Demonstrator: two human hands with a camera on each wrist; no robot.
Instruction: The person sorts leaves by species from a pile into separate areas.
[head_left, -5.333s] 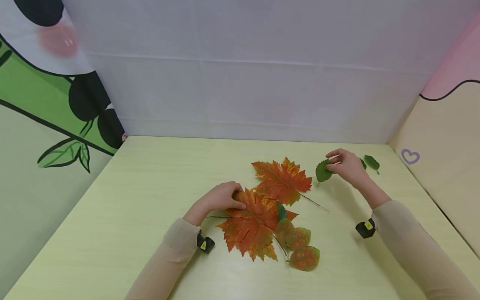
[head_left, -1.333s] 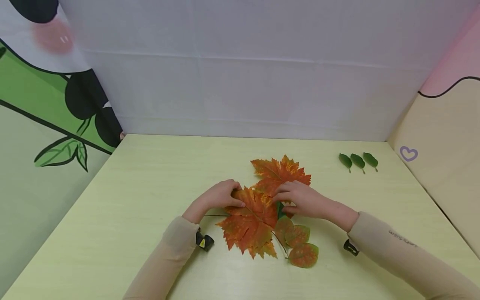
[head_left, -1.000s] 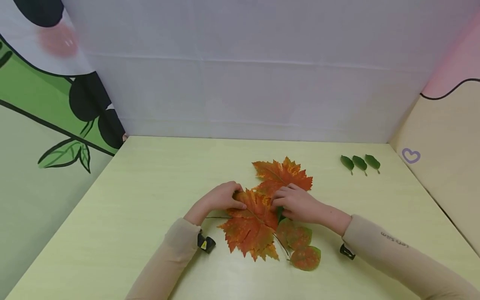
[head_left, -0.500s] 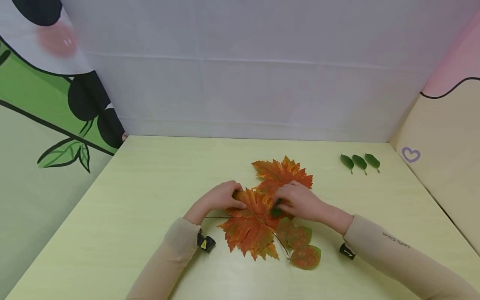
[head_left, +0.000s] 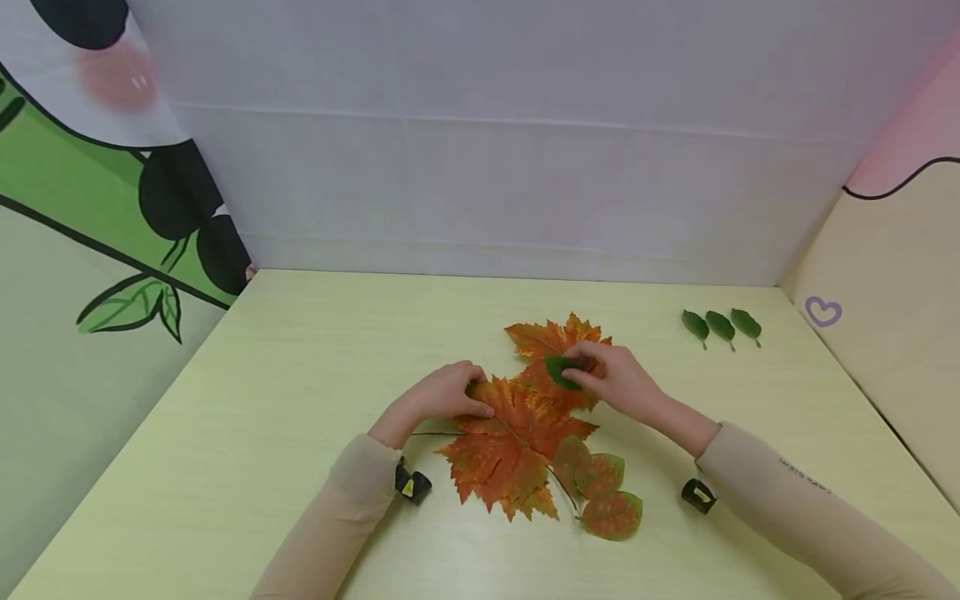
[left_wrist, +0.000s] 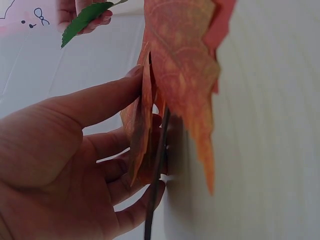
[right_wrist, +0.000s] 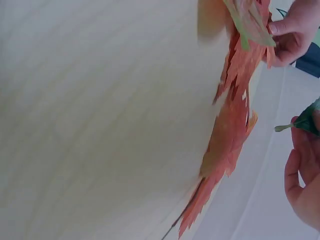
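Note:
My left hand (head_left: 442, 393) pinches the edge of the nearer orange maple leaf (head_left: 498, 458). In the left wrist view, its thumb (left_wrist: 107, 102) presses on one side of that leaf, with the fingers behind and a dark stem running down past them. Between thumb and fingers, my right hand (head_left: 626, 379) pinches a small green leaf (head_left: 558, 370), raised over a second orange maple leaf (head_left: 536, 340) lying farther back. The right wrist view shows the pale stalk end of the green leaf (right_wrist: 305, 120) sticking out. The right hand covers part of the rear maple leaf.
Three small green leaves (head_left: 720, 326) lie in a row at the table's back right. Several rounded red-green leaves (head_left: 611, 516) on a stem lie right of the nearer maple leaf. A white cloth wall (head_left: 480, 192) closes off the back of the pale table (head_left: 300, 375).
The right hand went from the back right, where three green leaves now lie in a row, to the maple leaves, and has raised a green leaf from there. The left hand stays put.

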